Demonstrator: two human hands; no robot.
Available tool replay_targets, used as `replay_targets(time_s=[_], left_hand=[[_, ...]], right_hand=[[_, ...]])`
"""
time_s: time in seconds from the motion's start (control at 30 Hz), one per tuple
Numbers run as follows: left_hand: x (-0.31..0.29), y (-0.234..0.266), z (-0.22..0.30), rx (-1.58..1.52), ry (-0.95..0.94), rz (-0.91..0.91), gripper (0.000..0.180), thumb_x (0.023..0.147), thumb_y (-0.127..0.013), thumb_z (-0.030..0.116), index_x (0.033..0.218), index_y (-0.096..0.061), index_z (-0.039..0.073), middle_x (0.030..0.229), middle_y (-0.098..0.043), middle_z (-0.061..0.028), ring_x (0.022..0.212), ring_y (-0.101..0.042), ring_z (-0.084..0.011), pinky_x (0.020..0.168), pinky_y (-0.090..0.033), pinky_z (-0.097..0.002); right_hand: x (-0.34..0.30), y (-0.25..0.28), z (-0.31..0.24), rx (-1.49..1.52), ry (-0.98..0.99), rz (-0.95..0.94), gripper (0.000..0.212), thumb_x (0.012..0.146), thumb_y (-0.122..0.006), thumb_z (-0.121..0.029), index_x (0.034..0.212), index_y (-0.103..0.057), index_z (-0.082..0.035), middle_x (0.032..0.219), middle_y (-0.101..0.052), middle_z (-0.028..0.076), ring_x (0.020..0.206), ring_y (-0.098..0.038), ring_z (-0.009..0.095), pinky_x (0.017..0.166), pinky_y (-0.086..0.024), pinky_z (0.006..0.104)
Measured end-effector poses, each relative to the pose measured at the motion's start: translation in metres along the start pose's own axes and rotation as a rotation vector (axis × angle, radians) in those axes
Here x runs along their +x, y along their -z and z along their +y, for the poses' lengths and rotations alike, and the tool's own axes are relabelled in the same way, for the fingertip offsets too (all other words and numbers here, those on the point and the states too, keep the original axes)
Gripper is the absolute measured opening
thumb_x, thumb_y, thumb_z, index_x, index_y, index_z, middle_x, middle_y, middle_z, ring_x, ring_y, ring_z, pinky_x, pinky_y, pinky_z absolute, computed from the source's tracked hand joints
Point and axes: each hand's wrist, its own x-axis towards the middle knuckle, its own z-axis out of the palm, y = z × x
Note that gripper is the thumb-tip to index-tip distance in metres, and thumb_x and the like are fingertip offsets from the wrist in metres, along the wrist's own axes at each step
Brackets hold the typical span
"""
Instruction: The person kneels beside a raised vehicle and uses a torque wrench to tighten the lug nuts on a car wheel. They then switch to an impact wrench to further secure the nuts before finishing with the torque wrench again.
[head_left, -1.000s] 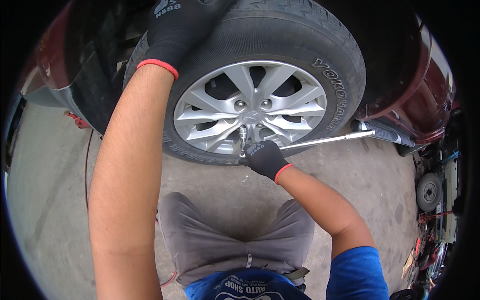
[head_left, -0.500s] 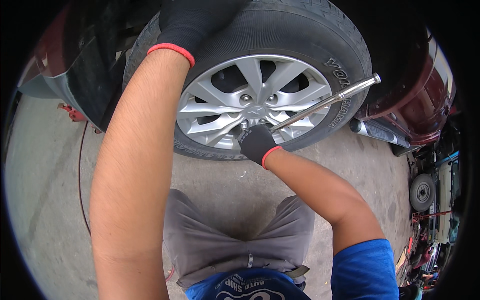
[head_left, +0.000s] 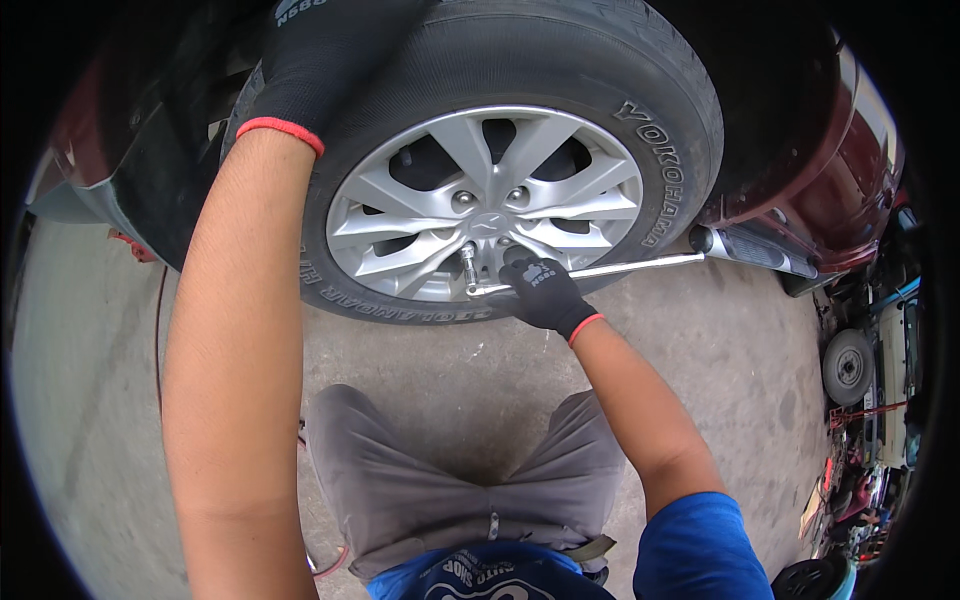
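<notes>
Hands in black gloves are staying well apart: the right hand is clamping around the silver socket wrench, whose socket is sitting at the lower left of the silver wheel's hub. The left hand is lying over the tyre's upper left; its fingers are hiding, so its grip cannot be told. The wrench's handle is pointing toward the side step.

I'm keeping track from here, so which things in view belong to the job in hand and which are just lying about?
In the job:
- long-handled wrench, held by the right hand
- socket, at the wheel's hub
- silver wheel and its tyre, left hand near the top

Apparently just about:
- other wheel, far right
- thin reddish hose or cable, left floor
</notes>
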Motion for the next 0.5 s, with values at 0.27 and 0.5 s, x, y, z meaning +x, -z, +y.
replay_targets(time_s=[0.27, 0.5], left_hand=[[-0.003, -0.008, 0.005, 0.007, 0.100, -0.012, 0.043, 0.095, -0.071, 0.041, 0.089, -0.065, -0.001, 0.083, -0.065, -0.0207, 0.078, -0.063, -0.0351, 0.073, -0.047, -0.0440], [0.002, -0.020, 0.005, -0.040, -0.086, 0.041, 0.038, 0.101, -0.064, 0.035, 0.094, -0.066, -0.003, 0.086, -0.066, -0.0211, 0.080, -0.064, -0.0323, 0.076, -0.047, -0.0408]], right_hand=[[-0.136, 0.046, 0.168, -0.352, -0.363, 0.415, 0.025, 0.078, -0.067, -0.008, 0.102, -0.062, -0.005, 0.101, -0.061, 0.016, 0.106, -0.057, 0.038, 0.113, -0.038, 0.0559], [-0.171, -0.171, 0.105, 0.304, -0.843, -0.266, 0.028, 0.083, -0.067, -0.021, 0.109, -0.061, -0.012, 0.108, -0.065, 0.017, 0.107, -0.061, 0.041, 0.099, -0.043, 0.0526]])
